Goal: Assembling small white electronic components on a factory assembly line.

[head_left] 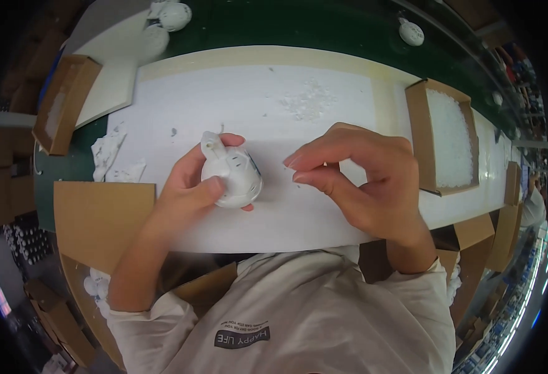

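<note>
My left hand (196,174) is closed around a round white plastic housing (239,181) with small slots and a short bracket sticking up from it. The thumb presses on its near side while the fingers wrap behind. To its right, apart from the housing, my right hand (367,177) is held in a pinch, thumb and forefinger tips almost together. Whatever sits between those tips, if anything, is too small to name. Beyond the hands, a loose scatter of small clear pieces (311,101) lies on the white work surface (193,100).
An open cardboard box (423,137) of small whitish pieces stands at the right. At the left are a smaller cardboard tray (74,106), crumpled white scraps (107,153) and a cardboard flap (105,212). More white housings (175,17) rest on the green belt (299,28) at the back.
</note>
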Demonstrator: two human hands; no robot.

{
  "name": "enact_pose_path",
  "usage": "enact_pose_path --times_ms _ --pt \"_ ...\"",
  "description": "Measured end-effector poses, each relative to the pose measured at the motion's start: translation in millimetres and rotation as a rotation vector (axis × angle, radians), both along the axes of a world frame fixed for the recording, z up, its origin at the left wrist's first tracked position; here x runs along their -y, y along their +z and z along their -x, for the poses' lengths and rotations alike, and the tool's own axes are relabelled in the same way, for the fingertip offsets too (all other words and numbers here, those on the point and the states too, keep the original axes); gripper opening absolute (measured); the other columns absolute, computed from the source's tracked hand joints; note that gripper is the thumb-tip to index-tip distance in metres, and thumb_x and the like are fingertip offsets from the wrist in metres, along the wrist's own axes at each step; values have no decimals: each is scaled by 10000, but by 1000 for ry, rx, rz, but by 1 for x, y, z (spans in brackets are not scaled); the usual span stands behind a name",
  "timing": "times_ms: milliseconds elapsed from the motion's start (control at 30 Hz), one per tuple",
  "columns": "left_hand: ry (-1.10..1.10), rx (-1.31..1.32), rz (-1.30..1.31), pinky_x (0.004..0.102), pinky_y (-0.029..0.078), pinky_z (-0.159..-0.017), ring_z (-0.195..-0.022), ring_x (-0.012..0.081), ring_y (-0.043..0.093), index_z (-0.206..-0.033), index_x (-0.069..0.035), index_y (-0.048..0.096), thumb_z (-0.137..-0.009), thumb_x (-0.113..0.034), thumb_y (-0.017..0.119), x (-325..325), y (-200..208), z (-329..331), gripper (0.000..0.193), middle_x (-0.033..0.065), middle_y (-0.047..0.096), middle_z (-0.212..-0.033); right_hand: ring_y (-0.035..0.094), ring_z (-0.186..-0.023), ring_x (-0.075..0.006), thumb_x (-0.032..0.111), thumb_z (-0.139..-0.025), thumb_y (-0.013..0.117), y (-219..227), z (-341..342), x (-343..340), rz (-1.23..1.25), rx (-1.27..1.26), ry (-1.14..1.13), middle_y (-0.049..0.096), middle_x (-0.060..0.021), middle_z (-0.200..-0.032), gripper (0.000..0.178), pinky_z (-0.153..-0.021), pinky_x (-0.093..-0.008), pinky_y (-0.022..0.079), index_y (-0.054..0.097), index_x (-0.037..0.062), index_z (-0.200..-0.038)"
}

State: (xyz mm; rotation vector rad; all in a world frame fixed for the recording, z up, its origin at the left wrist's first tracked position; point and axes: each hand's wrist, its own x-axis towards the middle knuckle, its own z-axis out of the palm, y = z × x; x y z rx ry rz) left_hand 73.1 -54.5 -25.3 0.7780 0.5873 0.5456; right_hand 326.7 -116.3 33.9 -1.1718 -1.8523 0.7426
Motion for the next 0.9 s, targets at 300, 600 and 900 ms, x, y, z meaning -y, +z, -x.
enact_pose_path --times_ms 300,600,900 --pt "93 -547 -913 301 405 -919 -1065 195 477 -1174 -46 575 -803 -154 780 -1 3 -3 437 72 427 -1122 721 -877 -199 -50 -834 736 -17 20 -11 229 -309 -141 752 -143 -949 142 -786 -284 566 715 -42 -974" --pt "143 -557 -817 311 418 -917 -1052 204 488 -1176 -56 579 -795 -151 792 -4 -4 -9 447 80 418 -1145 713 -799 -150 8 -826 760 -26 17 -13 215 -175 -132 763 -94 -923 125 -691 -251 533 741 11 -949" --pt "118 -473 -770 315 427 -925 -1094 199 487 -1246 -50 521 -816 -167 784 4 -9 -8 518 93 442 -1204 690 -724 -138 65 -788 802 -40 17 -15 149 -55 -178 755 -55 -848 166 -606 -245 471 757 81 -947"
